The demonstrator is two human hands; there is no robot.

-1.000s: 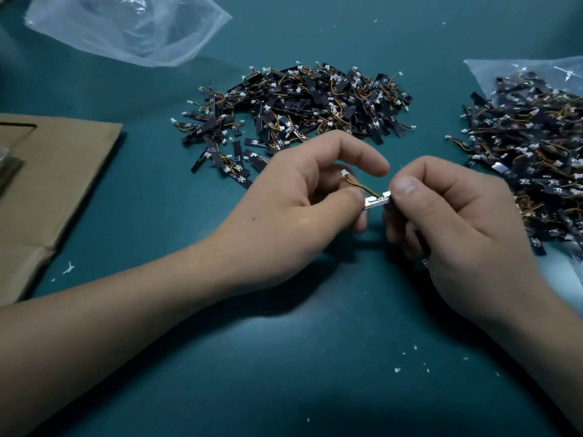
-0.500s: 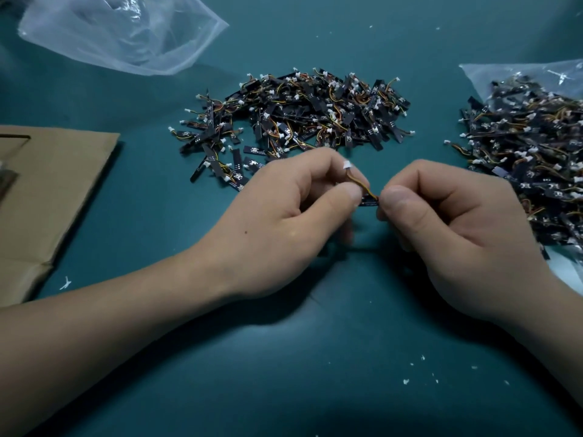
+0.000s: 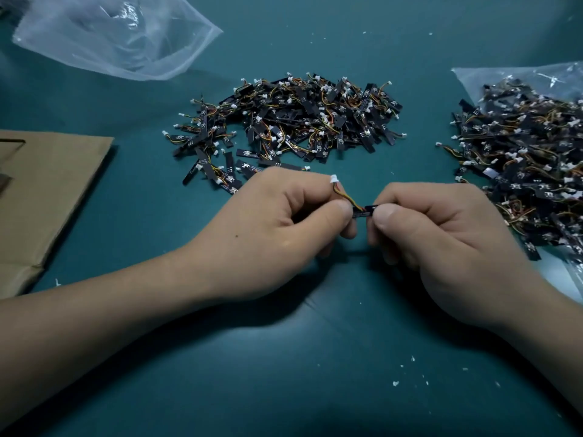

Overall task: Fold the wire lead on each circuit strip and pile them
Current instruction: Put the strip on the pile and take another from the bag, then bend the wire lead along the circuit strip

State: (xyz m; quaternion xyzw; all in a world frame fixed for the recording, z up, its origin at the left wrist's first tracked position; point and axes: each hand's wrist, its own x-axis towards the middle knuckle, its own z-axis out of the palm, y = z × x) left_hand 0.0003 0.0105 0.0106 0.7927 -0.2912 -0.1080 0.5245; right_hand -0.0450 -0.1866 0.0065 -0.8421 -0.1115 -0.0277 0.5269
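the circuit strip, pinched above the desk by left hand and right hand, has rolled dark face up since a second ago, its wire lead arching over the left thumb: fold seemingly underway, piling still ahead.

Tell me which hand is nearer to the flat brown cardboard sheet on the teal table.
Left. The left hand lies right of the flat brown cardboard sheet, not touching it; the right hand is even farther right, beyond the left hand.
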